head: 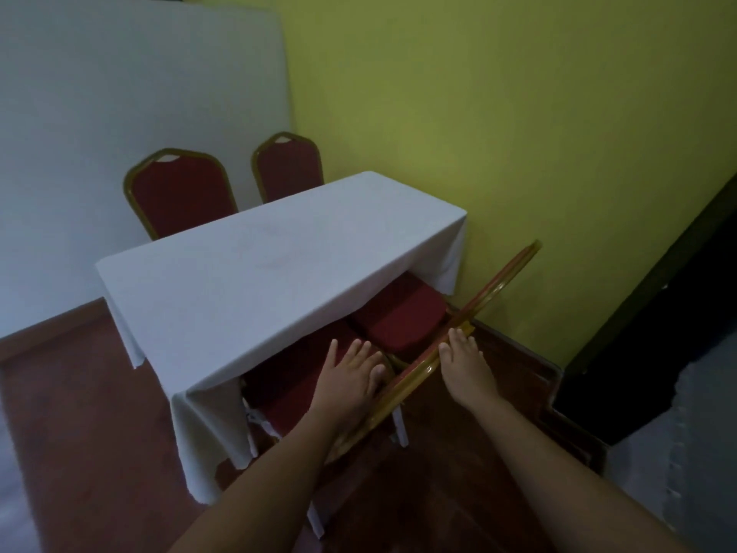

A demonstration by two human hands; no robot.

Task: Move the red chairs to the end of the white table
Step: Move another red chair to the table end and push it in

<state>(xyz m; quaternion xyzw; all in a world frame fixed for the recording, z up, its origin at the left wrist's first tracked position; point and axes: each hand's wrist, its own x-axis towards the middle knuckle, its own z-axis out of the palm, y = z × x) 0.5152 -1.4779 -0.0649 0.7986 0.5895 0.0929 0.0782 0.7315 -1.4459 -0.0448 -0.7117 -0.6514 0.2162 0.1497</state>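
A white-clothed table (259,281) stands in the corner. Two red chairs with gold frames sit along its far side, one at the left (179,193) and one at the right (289,169). Two more are tucked under the near side: the right one's red seat (402,313) and the left one's seat (279,397) show below the cloth. Their gold backrests (402,387) appear edge-on as a slanted line. My left hand (351,373) hovers with its fingers spread over the left seat, just in front of the backrest. My right hand (462,365) lies flat behind that backrest, fingers straight, thumb by the frame.
A yellow wall (518,133) runs close along the table's right end, and a white panel (119,93) stands behind the far chairs. A dark doorway (658,353) opens at the right. The floor (79,413) is reddish brown, with a step edge near the wall.
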